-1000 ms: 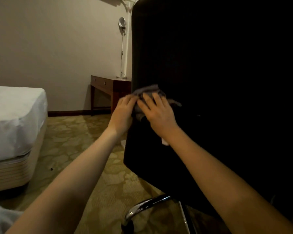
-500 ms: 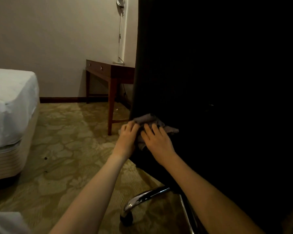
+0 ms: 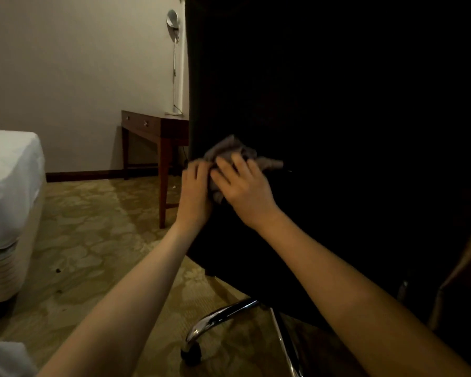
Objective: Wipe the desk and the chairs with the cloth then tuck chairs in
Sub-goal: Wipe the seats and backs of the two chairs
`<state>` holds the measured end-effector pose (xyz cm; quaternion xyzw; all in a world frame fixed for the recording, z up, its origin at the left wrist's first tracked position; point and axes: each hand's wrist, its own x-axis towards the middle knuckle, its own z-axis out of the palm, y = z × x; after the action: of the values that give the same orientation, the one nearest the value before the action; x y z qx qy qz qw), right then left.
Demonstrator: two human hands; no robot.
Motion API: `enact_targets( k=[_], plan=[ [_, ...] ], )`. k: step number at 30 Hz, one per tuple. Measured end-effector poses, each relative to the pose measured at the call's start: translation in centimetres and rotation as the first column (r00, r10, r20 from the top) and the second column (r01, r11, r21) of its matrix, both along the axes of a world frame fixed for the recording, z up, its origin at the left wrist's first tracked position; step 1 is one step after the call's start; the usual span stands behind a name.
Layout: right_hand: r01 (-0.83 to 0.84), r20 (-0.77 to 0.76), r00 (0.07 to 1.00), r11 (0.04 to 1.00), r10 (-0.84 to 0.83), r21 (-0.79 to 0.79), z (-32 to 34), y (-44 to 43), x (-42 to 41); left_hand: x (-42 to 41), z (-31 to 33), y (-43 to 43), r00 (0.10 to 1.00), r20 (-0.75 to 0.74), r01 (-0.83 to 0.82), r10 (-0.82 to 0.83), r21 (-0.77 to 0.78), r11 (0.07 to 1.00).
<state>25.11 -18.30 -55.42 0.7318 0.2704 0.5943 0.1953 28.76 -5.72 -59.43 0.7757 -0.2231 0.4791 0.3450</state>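
Observation:
The tall black back of an office chair (image 3: 337, 118) fills the right half of the view. A crumpled grey cloth (image 3: 230, 151) lies pressed against the chair back near its left edge. My right hand (image 3: 245, 190) is flat on the cloth, fingers spread. My left hand (image 3: 195, 194) holds the chair's left edge and the cloth's lower corner. Behind the chair's left edge stands the dark wooden desk (image 3: 152, 126), partly hidden by the chair.
A chrome chair leg with a black caster (image 3: 192, 352) reaches out over the patterned carpet below my arms. A bed with white sheets (image 3: 8, 186) stands at the left. A white lamp (image 3: 174, 63) rises from the desk by the wall.
Both hands and the cloth slid down the chair back, then came part of the way up again. My view dipped and rose with them.

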Motion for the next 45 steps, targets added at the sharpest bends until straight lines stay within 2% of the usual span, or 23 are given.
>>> enact_targets(
  k=[2, 4, 7, 11, 14, 16, 19, 21, 25, 27, 30, 33, 37, 41, 45],
  plan=[
    [0.006, 0.120, 0.993, 1.000, -0.009, 0.028, 3.8, -1.2, -1.0, -0.8, 4.2, -1.5, 0.998, 0.056, 0.038, -0.035, -0.060, 0.997],
    [0.036, 0.170, 0.984, 0.996, -0.050, 0.081, 5.5, -3.8, -1.4, -1.4, 7.0, -3.3, 0.996, 0.075, 0.056, -0.057, 0.016, 0.998],
    [0.126, 0.120, 0.983, 0.984, -0.141, 0.126, 3.2, -8.4, -1.3, -1.9, 6.8, -5.8, 0.996, 0.086, -0.015, 0.001, 0.156, 0.988],
    [0.114, -0.054, 0.993, 0.984, -0.107, 0.135, -3.1, -11.2, -1.5, -2.2, 0.2, -7.4, 0.995, 0.096, -0.064, 0.040, 0.273, 0.960],
    [0.158, -0.165, 0.976, 0.985, -0.144, 0.074, -8.6, -11.8, -2.5, -2.1, -6.1, -7.6, 0.999, -0.028, -0.025, 0.038, 0.360, 0.933],
    [0.230, -0.305, 0.929, 0.973, -0.210, 0.032, -12.5, -11.7, -3.6, -2.4, -9.7, -7.5, 0.992, -0.123, 0.021, 0.041, 0.464, 0.885],
    [0.311, -0.470, 0.837, 0.950, -0.281, -0.015, -16.0, -10.9, -5.1, -3.5, -12.4, -7.3, 0.920, -0.374, 0.138, 0.114, 0.584, 0.800],
    [0.309, -0.478, 0.835, 0.951, -0.273, -0.003, -15.7, -10.7, -5.7, -4.2, -12.4, -7.3, 0.896, -0.427, 0.170, 0.125, 0.589, 0.790],
    [0.183, -0.264, 0.949, 0.983, -0.172, 0.018, -10.0, -11.9, -6.0, -5.2, -7.1, -7.9, 0.965, -0.260, 0.109, 0.032, 0.509, 0.854],
    [0.101, -0.128, 0.988, 0.988, -0.085, 0.120, -6.2, -12.6, -6.1, -5.4, -2.7, -8.7, 0.993, -0.119, 0.071, -0.021, 0.439, 0.896],
    [0.013, 0.122, 0.992, 0.971, -0.044, 0.240, -1.1, -14.0, -6.9, -6.2, 3.0, -10.5, 0.981, 0.172, 0.030, -0.092, 0.335, 0.942],
    [0.064, 0.185, 0.975, 0.959, -0.119, 0.277, 0.8, -16.6, -7.7, -6.3, 5.9, -12.7, 0.954, 0.276, 0.005, -0.114, 0.368, 0.930],
    [0.072, 0.043, 0.995, 0.928, -0.094, 0.365, -3.7, -19.4, -7.6, -5.2, 3.4, -15.0, 0.916, 0.354, 0.011, -0.188, 0.446, 0.895],
    [0.224, -0.194, 0.968, 0.903, -0.161, 0.368, -12.0, -19.7, -8.1, -5.1, -5.4, -15.3, 0.969, 0.183, 0.027, -0.166, 0.588, 0.809],
    [0.427, -0.483, 0.845, 0.836, -0.232, 0.346, -18.6, -16.8, -9.2, -6.3, -12.4, -14.8, 0.998, -0.013, 0.053, -0.064, 0.729, 0.683]
  ],
)
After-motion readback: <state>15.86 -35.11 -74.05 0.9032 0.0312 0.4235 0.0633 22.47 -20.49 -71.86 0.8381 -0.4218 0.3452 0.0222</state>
